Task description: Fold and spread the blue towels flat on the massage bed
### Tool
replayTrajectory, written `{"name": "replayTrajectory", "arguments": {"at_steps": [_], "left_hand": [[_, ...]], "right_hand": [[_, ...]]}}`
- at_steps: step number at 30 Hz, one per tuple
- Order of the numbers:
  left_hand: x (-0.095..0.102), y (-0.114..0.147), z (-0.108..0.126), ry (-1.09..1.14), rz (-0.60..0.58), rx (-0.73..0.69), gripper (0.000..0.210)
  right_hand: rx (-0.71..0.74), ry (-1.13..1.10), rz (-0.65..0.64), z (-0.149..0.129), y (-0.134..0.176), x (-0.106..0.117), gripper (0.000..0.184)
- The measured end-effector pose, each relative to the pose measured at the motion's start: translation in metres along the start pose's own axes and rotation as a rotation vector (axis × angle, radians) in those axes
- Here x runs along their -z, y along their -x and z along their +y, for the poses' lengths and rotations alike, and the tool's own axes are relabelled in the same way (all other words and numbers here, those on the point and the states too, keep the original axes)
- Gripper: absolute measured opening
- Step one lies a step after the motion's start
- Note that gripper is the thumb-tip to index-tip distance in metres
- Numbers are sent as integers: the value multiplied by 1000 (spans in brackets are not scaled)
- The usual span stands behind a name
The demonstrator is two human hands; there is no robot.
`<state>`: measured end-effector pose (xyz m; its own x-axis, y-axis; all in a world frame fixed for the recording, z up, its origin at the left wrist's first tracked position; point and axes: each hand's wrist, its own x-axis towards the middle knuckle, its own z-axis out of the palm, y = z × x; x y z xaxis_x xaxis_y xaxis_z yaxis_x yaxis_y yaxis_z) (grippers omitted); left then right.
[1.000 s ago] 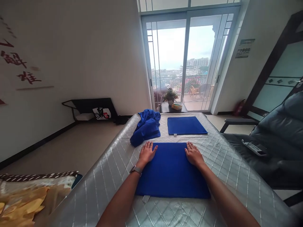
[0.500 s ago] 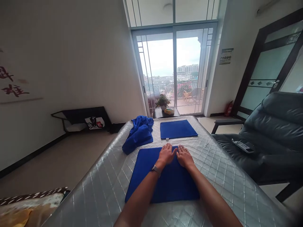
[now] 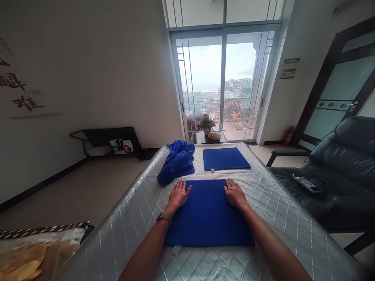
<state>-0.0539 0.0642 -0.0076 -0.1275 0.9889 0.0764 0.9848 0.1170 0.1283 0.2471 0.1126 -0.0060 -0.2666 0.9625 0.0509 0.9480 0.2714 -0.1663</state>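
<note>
A blue cloth (image 3: 208, 214), folded into a flat rectangle, lies in front of me on a silver quilted mattress (image 3: 272, 218). Flat on its far left corner rests my left hand (image 3: 179, 194), fingers stretched out, with a band on the wrist. My right hand (image 3: 234, 192) lies open on the far right edge. A white tag (image 3: 176, 249) sticks out at the near left edge. Beyond it is a second flat blue cloth (image 3: 227, 158), also with a small tag. To its left, a crumpled blue cloth (image 3: 177, 162) sits in a heap.
A dark armchair (image 3: 336, 195) with a white device (image 3: 306, 182) on its seat stands at the right. Behind the mattress, a small table (image 3: 199, 137) holds a potted plant (image 3: 206, 124). Yellow and brown bedding (image 3: 32, 253) is at the lower left.
My left hand has slid left across the folded cloth, away from my right hand, to the far left corner. The near left tag now shows. The view has shifted slightly.
</note>
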Motion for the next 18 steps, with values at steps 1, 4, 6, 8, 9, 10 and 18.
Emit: {"name": "replayTrajectory", "arguments": {"at_steps": [1,4,6,8,9,10,18], "left_hand": [[0,2,-5,3,4,11,82],[1,6,-7,13,21,24,88],[0,6,-4,13,36,20,89],[-1,5,-4,10,49,13,88],[-3,5,-4,6,53,13,88],[-5,4,-5,0,57,13,87],[-15,0,-11,-85,61,-4,85]], "right_hand": [[-3,13,-4,-1,0,1,64],[-6,40,3,-5,2,7,63],[6,43,35,-9,8,14,61],[48,14,87,-14,25,22,58],[69,-22,119,-17,37,28,57],[87,-79,153,-21,54,34,55],[738,-732,727,-118,207,122,59]]}}
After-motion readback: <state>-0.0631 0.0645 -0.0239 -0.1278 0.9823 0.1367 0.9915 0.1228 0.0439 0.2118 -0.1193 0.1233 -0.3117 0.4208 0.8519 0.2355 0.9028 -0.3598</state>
